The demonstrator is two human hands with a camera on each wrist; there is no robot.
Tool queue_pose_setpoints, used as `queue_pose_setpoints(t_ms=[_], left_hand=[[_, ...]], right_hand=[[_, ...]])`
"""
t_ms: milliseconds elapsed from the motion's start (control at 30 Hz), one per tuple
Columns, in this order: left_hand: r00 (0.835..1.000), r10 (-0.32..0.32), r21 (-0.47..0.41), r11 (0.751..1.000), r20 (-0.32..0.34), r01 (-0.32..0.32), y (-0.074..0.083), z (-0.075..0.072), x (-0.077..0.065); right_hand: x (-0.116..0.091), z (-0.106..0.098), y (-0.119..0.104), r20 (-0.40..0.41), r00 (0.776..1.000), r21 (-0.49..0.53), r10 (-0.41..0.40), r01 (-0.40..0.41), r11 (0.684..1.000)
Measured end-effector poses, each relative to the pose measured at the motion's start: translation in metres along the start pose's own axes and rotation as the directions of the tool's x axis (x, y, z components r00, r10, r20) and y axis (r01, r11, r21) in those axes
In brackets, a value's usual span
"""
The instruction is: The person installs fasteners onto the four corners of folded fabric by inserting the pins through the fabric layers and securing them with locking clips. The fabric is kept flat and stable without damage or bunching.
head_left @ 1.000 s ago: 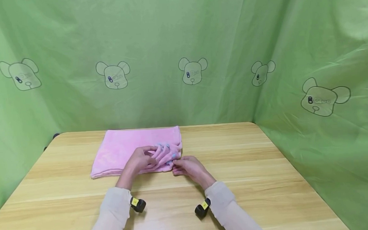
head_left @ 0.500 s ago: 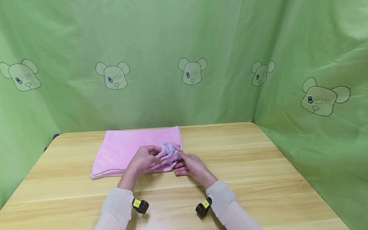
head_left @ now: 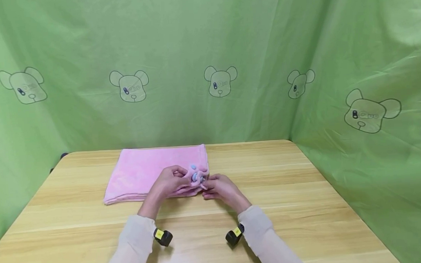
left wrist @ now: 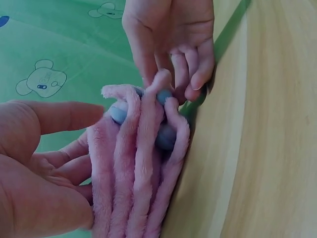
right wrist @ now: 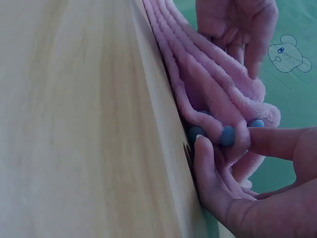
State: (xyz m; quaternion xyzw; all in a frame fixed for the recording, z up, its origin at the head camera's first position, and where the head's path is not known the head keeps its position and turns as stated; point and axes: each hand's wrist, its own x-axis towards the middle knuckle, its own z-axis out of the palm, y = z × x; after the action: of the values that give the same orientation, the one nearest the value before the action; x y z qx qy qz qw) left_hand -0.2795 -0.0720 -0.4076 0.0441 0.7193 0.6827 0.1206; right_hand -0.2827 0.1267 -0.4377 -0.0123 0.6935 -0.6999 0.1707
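A folded pink plush cloth (head_left: 152, 161) lies near the table's back edge, its front right corner bunched up in layers. My left hand (head_left: 167, 182) holds the bunched part from the left, thumb on one side and fingers on the other. From the right, my right hand (head_left: 225, 187) pinches the layer ends between thumb and forefinger. Several small round blue balls (right wrist: 227, 136) sit among the layers close to the right fingertips. In the left wrist view the pink layers (left wrist: 143, 173) stand side by side, with a blue ball (left wrist: 165, 138) between two of them.
The wooden table (head_left: 288, 206) extends in front and to the right of the cloth. A green curtain (head_left: 178, 38) printed with bear heads hangs behind and along both sides. Each wrist carries a small black camera, such as the left one (head_left: 164, 238).
Both hands have shifted slightly to the right. The bunched corner has gone with them, and the blue balls in it now show farther right, gathered more closely by the right fingers.
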Motion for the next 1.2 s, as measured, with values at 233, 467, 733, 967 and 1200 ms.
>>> queue_pose_setpoints(t_ms=[233,467,733,967,1200], left_hand=[[1.000,-0.008,-0.130,0.992,-0.010,0.007,-0.003,0.007,0.001],[0.993,0.052,0.071,0.996,-0.106,-0.045,-0.001,0.012,0.002],[0.999,0.012,-0.018,1.000,-0.039,-0.013,-0.001,0.016,-0.001],[0.997,0.071,0.036,0.997,-0.037,-0.069,0.000,0.019,-0.002],[0.990,0.136,0.219,0.968,-0.036,-0.124,-0.004,0.020,0.000]], right_hand=[[0.001,0.001,0.003,-0.073,0.995,-0.117,-0.066,0.057,0.991],[0.002,0.000,0.003,-0.111,0.989,-0.251,-0.096,0.066,0.966],[-0.003,0.001,-0.005,-0.134,0.984,-0.387,-0.115,0.055,0.920],[-0.012,0.000,-0.023,-0.132,0.979,-0.435,-0.154,0.082,0.897],[-0.011,0.006,-0.022,-0.126,0.969,-0.428,-0.211,0.138,0.893]])
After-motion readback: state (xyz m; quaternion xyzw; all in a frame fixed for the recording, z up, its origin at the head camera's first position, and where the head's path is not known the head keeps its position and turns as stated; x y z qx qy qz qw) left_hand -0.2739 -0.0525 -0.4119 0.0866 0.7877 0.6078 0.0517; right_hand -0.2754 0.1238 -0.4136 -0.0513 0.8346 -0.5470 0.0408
